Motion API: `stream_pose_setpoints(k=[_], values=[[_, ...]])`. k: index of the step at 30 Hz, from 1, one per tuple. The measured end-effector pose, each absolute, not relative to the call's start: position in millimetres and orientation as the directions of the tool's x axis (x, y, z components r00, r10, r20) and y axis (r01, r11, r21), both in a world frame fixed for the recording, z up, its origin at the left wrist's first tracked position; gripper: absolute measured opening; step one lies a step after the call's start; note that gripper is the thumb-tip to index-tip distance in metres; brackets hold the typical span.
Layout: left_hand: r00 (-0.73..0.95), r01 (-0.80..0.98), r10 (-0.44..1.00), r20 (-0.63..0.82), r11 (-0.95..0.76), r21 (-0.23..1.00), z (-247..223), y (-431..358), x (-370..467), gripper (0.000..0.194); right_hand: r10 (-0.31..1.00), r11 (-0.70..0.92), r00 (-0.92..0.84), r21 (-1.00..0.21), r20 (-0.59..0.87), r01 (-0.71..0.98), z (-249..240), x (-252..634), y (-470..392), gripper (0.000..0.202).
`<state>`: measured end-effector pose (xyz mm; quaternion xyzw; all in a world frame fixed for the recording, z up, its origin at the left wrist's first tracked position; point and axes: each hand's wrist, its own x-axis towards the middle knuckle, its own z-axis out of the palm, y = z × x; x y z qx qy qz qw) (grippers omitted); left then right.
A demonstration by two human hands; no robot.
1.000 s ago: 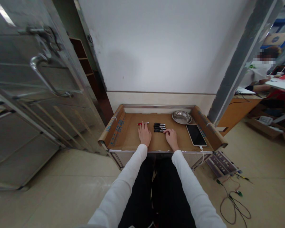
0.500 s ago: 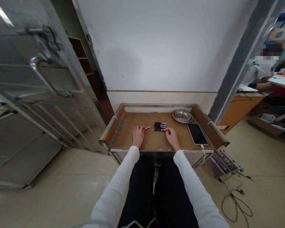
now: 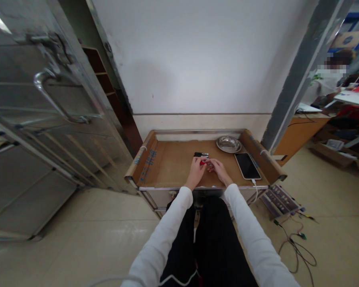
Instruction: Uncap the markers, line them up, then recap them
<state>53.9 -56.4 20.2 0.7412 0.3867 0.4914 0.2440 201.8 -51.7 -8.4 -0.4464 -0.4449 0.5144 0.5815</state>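
A red marker (image 3: pixel 203 162) lies between the fingers of my left hand (image 3: pixel 196 170), which is closed on it low over the cardboard-covered table. My right hand (image 3: pixel 219 169) has come up against the marker's right end, its fingers bent and pinched there. Just beyond both hands lie several black markers (image 3: pixel 201 154) side by side, pointing left to right. My hands hide the nearer ones of this row.
A shiny metal bowl (image 3: pixel 228 144) stands at the back right of the table (image 3: pixel 170 159). In front of it is a phone (image 3: pixel 247 166) with a white cable. Raised cardboard sides (image 3: pixel 141 158) edge the table. Cords (image 3: pixel 299 255) trail on the floor, and a person sits far right.
My left hand has carried the red marker rightward to the near side of the black row. My right hand has stayed close by, its fingers now at the red marker's end.
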Motion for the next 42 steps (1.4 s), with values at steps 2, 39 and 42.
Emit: stream_pose_setpoints(k=[2, 39, 42], values=[[0.155, 0.291, 0.825, 0.544, -0.564, 0.773, 21, -53, 59, 0.027, 0.999, 0.038, 0.037, -0.958, 0.029, -0.284, -8, 207, -52, 0.039], [0.314, 0.553, 0.858, 0.405, -0.513, 0.657, 1, -28, 33, 0.011, 0.957, 0.288, -0.048, -0.919, 0.286, 0.268, -12, 191, -55, 0.017], [0.291, 0.578, 0.851, 0.437, -0.520, 0.628, 1, -29, 32, 0.015, 0.940, 0.339, -0.101, -0.878, 0.325, 0.337, -14, 191, -54, 0.015]])
